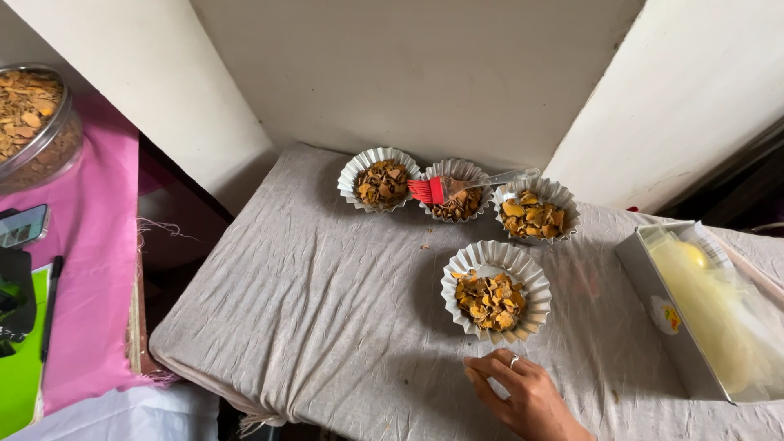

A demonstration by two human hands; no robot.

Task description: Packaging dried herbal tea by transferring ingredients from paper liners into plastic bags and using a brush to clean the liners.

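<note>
A tabletop [327,310] draped in a wrinkled grey cloth fills most of the view, set against pale walls. To the left, well apart across a dark gap, a pink cloth [94,269] covers another surface; on it stand a glass jar [37,122] full of brown-orange flakes, a phone [23,225] and a green sheet [20,384] with a dark pen lying beside it.

At the right edge of the tabletop sits a metal box [657,286], open at the top, with pale yellow material inside under a clear wrap.

Four fluted paper cups hold orange-brown flakes. Three stand in a row near the wall — the left cup [380,180], the middle cup [457,189] and the right cup [536,211], each just beside the next. The fourth, the near cup [495,290], stands alone closer to the person, about half filled, its white bottom showing at the far side.

A pastry brush [457,186] with red bristles and a clear handle lies across the middle cup, bristles toward the left cup, handle reaching to the right cup's rim.

Only one of the hands shows — the right hand [523,392], at the lower edge, resting fingers-down on the cloth just short of the near cup, loosely curled and empty, a ring on one finger. The left hand is out of the picture.
</note>
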